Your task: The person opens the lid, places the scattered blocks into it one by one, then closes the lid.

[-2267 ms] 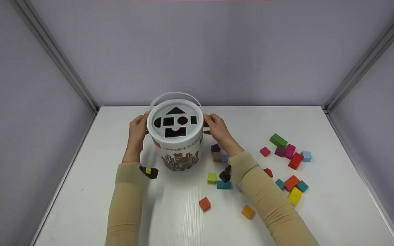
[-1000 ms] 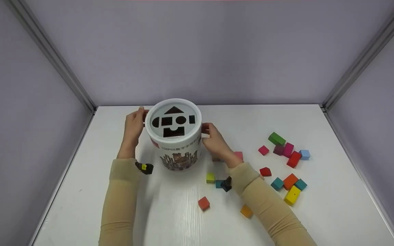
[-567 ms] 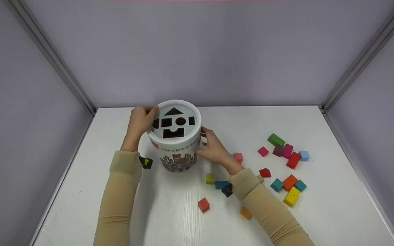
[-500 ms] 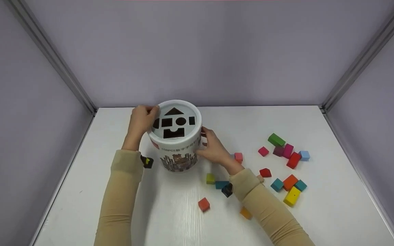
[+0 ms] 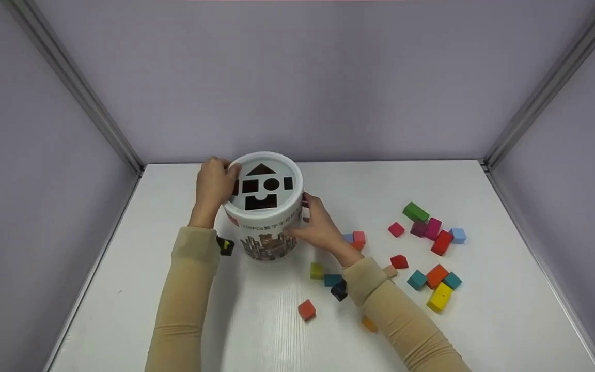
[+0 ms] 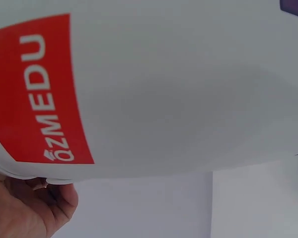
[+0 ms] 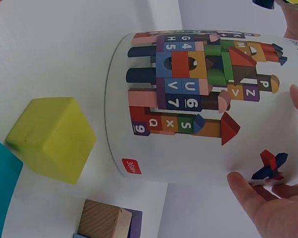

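Bucket [image 5: 269, 235] stands upright, far and left of centre on the table [image 5: 116, 268], lid [image 5: 261, 189] on. From my head, my left hand [image 5: 214, 183] grips the lid's edge, my right hand [image 5: 321, 227] holds the wall; blocks [image 5: 437, 276] lie to the right. Left wrist: fingers curl beneath the edge beside a red label [image 6: 42, 94]. Right wrist: fingers press the wall. I judge this as bracing; the next move calls for a firm right hold.

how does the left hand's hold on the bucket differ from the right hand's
The left hand is up at the lid, reaching over its edge; the right hand is lower, against the side of the bucket. In the head view, the left hand partly hides the leftmost cutout; the right hand covers no cutout. Both grip the same bucket.
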